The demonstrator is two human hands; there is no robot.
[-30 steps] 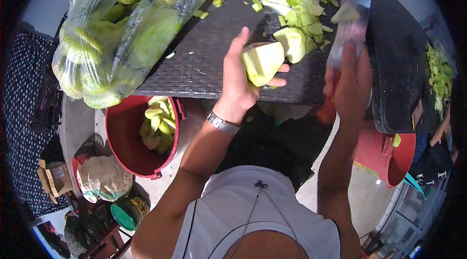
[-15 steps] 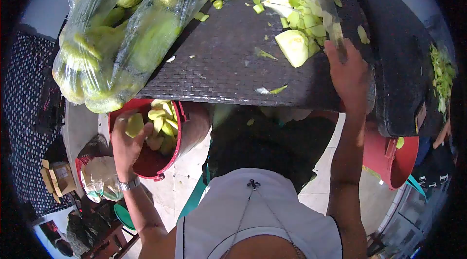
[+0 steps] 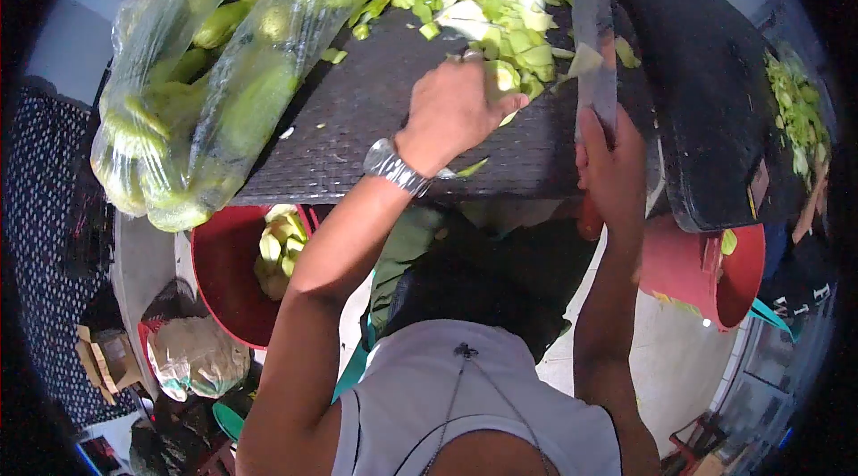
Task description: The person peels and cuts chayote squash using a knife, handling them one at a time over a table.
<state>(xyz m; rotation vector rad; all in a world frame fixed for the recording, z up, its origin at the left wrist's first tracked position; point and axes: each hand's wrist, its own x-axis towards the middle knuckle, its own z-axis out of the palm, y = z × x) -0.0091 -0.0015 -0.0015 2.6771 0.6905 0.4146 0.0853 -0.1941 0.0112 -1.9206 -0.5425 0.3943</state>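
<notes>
My right hand (image 3: 612, 159) grips a knife (image 3: 594, 42) by its reddish handle, blade pointing away from me, with a pale slice against the blade. On the dark woven tabletop (image 3: 375, 101), my left hand (image 3: 456, 109) is closed around a cut piece of chayote (image 3: 503, 76), partly hidden by the fingers. Just beyond it lies a heap of chopped green peelings and chunks (image 3: 527, 33). A clear plastic bag (image 3: 241, 101) full of whole green chayotes rests at the table's left side.
A red bucket (image 3: 223, 275) holding pale green pieces stands below the table's left edge. Another red bucket (image 3: 688, 266) is at the right. Beside the table is a black surface (image 3: 706, 101). A filled sack (image 3: 197, 355) sits on the floor at left.
My left hand has moved from inside the left bucket up to the tabletop and taken hold of the chayote piece there. The knife has turned so its broad side shows.
</notes>
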